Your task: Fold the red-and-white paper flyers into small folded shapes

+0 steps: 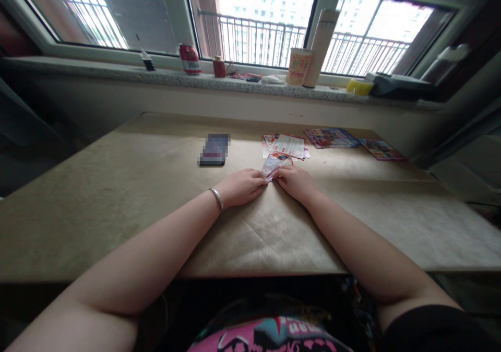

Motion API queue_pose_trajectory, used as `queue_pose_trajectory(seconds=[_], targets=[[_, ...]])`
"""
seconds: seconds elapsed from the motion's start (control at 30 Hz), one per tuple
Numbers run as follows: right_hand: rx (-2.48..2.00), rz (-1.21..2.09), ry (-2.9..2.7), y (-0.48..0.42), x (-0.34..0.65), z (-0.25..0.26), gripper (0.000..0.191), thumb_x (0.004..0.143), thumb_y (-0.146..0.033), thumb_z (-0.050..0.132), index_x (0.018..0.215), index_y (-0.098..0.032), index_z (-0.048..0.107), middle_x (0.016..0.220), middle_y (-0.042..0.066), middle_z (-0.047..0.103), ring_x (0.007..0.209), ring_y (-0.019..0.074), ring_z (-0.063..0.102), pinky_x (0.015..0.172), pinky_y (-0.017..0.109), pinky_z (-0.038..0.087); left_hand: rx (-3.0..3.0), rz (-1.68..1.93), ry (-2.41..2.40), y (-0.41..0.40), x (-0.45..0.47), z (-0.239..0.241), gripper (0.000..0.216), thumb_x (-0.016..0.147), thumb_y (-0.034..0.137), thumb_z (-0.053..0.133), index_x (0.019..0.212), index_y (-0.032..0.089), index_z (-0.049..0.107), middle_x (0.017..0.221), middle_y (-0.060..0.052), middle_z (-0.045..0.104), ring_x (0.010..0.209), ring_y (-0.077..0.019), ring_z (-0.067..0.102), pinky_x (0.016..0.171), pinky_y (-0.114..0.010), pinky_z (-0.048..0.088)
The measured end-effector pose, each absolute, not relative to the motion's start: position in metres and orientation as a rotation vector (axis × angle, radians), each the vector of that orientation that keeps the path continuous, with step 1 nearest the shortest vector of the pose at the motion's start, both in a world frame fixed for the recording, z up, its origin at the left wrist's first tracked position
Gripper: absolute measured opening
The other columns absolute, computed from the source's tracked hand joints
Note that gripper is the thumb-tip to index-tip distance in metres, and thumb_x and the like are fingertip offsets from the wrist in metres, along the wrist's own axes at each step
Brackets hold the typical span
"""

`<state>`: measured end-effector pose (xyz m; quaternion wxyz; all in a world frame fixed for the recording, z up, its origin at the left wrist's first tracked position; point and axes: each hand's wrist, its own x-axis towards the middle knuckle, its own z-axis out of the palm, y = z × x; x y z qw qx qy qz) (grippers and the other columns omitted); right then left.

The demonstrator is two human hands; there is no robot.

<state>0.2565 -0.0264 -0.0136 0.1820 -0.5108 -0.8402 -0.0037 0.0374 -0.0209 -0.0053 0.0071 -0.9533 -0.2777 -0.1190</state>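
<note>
A small folded piece of printed paper point(271, 165), pale with coloured patches, lies on the table between my hands. My left hand point(243, 187), with a silver bangle at the wrist, has its fingers together at the paper's lower left corner. On the other side, my right hand point(297, 182) is closed, its thumb and fingers pinching the right edge. My fingers cover part of the paper's lower edge. Just beyond it is a loose pile of printed sheets point(287, 146), white and red.
A dark, pixelated phone-like object point(213, 149) lies left of the sheets. Colourful printed leaflets point(332, 138) and another stack point(381, 149) lie to the right. On the windowsill stand a red can point(190, 59), a paper cup point(299, 66) and a tall cylinder point(321, 49).
</note>
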Motion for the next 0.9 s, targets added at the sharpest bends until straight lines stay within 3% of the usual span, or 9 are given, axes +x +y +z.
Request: queue_pose_trajectory(seconds=[0.47,0.67,0.9], targets=[[-1.318,0.21,-2.199,-0.007,0.268,-0.029,0.023,0.08,-0.007,0.055,0.082,-0.021,0.074,0.091,0.003,0.071,0.09,0.0163,0.063,0.084,0.028,0.047,-2.945,-0.357,-0.866,-0.023,0.042,-0.006,0.027,0.093,0.026,0.047,0.114,0.018,0.062,0.115,-0.007,0.066,0.106,-0.021,0.057,0.095,-0.035,0.048],[-1.319,0.064,-2.288,-0.01,0.272,-0.025,0.025,0.083,-0.01,0.055,0.086,-0.024,0.076,0.095,0.002,0.073,0.095,0.0189,0.06,0.093,0.031,0.043,-2.935,-0.343,-0.855,-0.023,0.043,-0.006,0.035,0.092,0.028,0.05,0.124,0.018,0.058,0.121,-0.007,0.063,0.107,-0.0226,0.055,0.096,-0.036,0.046],[-1.401,0.021,-2.313,-0.011,0.269,-0.021,0.026,0.088,-0.017,0.052,0.088,-0.026,0.076,0.097,0.002,0.071,0.098,0.0196,0.058,0.091,0.03,0.042,-2.907,-0.355,-0.834,-0.023,0.045,-0.009,0.034,0.093,0.027,0.047,0.124,0.017,0.06,0.12,-0.009,0.063,0.105,-0.0227,0.054,0.096,-0.037,0.046]])
